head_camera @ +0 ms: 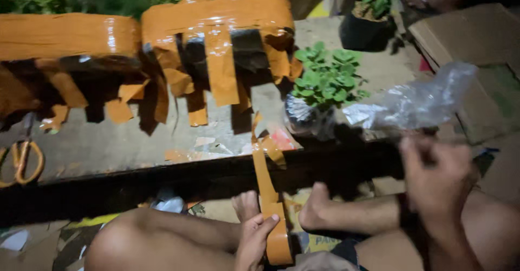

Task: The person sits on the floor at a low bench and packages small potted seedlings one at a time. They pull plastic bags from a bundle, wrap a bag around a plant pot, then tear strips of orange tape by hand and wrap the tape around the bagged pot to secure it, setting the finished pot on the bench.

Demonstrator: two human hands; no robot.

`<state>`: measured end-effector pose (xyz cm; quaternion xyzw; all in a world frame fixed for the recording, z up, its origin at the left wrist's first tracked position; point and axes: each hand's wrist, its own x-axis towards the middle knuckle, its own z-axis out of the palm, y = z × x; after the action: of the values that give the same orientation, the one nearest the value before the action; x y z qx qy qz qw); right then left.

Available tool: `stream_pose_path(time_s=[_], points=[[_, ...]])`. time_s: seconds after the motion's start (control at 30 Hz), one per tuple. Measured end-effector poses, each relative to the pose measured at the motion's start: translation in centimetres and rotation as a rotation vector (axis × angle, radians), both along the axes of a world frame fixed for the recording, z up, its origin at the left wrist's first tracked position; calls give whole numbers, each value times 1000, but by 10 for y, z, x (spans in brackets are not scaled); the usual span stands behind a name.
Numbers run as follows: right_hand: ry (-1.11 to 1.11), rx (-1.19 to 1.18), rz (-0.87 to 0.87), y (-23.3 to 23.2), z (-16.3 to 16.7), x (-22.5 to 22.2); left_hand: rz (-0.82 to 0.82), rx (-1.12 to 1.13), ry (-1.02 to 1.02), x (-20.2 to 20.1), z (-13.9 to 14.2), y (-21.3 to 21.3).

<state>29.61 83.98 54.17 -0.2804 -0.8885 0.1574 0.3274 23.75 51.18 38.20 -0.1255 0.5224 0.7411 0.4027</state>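
- A strip of orange tape (269, 195) runs from the edge of the concrete ledge (135, 146) down to the lower middle of the view, between the person's bare feet (314, 209).
- The left hand (253, 241) grips the lower end of that strip, thumb across the front and fingers curled behind it, so the hand is closed on the tape.
- The right hand (436, 176) is raised at the right, fingers bunched together at the bottom edge of a crumpled clear plastic bag (417, 100); it looks pinched on the plastic, though blur hides the exact contact.
- The upper end of the strip reaches a small plant with round green leaves (327, 79), whose dark pot (303, 116) stands on the ledge, just left of the plastic bag.
- Behind it, two bundles wrapped in orange tape (216, 38) sit side by side on the ledge, with loose tape ends hanging down their dark fronts and green foliage showing above them.
- Scissors with orange handles (21, 160) lie at the far left of the ledge, well apart from both hands.
- Another potted plant in a black pot (368, 27) stands farther back on the right.
- Flattened cardboard (471, 33) lies at the upper right, beside the plastic bag.
- Scraps of paper and cardboard litter the ground around the person's legs.
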Motion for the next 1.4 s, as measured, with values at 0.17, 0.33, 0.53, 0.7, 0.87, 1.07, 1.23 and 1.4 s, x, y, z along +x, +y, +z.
stream_pose_path(time_s=[0.17,0.33,0.53,0.7,0.87,1.07,1.23,1.4], points=[[47,-84,165,70,-17,-118,27,-38,-65,6,14,5],[-35,355,271,86,-17,-177,43,-34,-22,4,27,13],[458,-634,298,-56,-53,-46,7,-34,-53,1,9,2],[-249,-1578,299,-111,-144,-67,-460,-33,103,8,-30,-18],[-324,-1617,344,-114,-172,-93,-666,-8,118,4,-11,-57],[52,-1451,177,-191,-217,-108,-138,-514,431,-72,118,-119],[289,-1470,-38,-230,-231,-136,179,-405,562,-136,174,-128],[201,-1125,47,-226,-191,-113,247,-179,604,-165,160,-114]])
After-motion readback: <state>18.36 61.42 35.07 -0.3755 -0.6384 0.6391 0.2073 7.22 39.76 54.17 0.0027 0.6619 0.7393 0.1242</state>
